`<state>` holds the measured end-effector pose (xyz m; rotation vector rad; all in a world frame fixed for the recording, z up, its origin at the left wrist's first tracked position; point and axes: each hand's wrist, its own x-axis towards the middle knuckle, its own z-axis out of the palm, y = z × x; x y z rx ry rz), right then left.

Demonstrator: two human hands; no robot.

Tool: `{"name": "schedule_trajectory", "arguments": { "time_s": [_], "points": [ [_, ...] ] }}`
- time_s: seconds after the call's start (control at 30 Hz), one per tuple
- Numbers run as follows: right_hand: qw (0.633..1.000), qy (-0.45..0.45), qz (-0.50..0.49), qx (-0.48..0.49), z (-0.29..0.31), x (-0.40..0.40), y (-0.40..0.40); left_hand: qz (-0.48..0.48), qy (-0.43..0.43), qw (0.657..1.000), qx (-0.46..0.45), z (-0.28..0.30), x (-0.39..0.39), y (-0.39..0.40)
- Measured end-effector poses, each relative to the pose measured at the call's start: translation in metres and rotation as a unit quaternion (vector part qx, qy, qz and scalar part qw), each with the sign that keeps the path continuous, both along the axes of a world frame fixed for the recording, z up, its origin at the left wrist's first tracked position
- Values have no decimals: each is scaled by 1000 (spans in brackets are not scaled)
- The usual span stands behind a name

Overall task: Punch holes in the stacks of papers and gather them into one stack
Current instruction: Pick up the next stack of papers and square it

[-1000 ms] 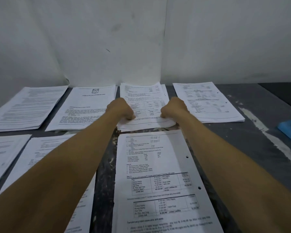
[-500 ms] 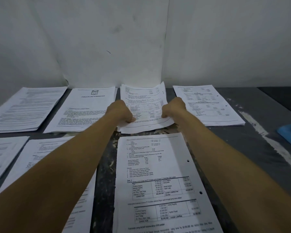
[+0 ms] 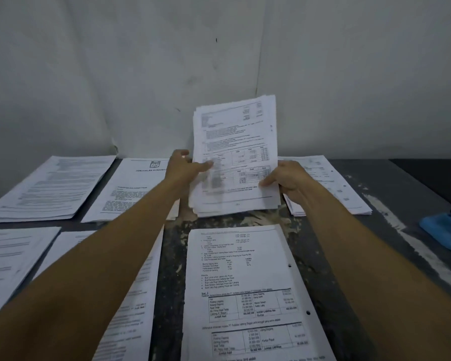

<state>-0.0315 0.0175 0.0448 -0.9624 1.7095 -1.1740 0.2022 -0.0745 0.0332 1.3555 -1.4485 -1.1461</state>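
I hold a stack of printed papers (image 3: pixel 236 142) tilted nearly upright above the back middle of the dark table (image 3: pixel 349 246). My left hand (image 3: pixel 185 169) grips its left edge with the thumb on the front page. Its lower right edge is pinched by my right hand (image 3: pixel 288 179). Close to me lies a stack (image 3: pixel 250 290) with two punched holes along its right edge. A blue hole punch (image 3: pixel 447 230) sits at the table's right edge, partly cut off by the frame.
Further paper stacks lie flat: back left (image 3: pixel 50 186), back centre-left with a "05" title page (image 3: pixel 138 188), back right (image 3: pixel 331 186), and two near left (image 3: pixel 11 259) (image 3: pixel 130 308) under my left forearm. A white wall (image 3: pixel 219 61) rises just behind the table.
Both hands have lifted the back middle stack off the table and tipped it up from flat to nearly upright. The other stacks have not moved.
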Motion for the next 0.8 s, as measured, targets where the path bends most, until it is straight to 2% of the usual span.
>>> {"name": "schedule_trajectory", "arguments": {
  "time_s": [0.17,0.3,0.47,0.57,0.7,0.8],
  "points": [
    [998,22,26,-55,12,-1,7,5,107,994,-10,38,-2,-9],
    [994,38,54,-83,19,3,10,-37,64,996,52,46,-5,-6],
    [989,40,85,-116,31,5,14,-114,11,980,164,34,-5,6],
    [985,50,105,-128,38,2,17,-167,13,959,230,29,-7,12],
    [981,36,118,-151,46,-4,21,-150,25,953,262,23,-9,9],
    [980,25,112,-162,49,-8,23,-147,70,947,278,28,-7,11]
  ]
}}
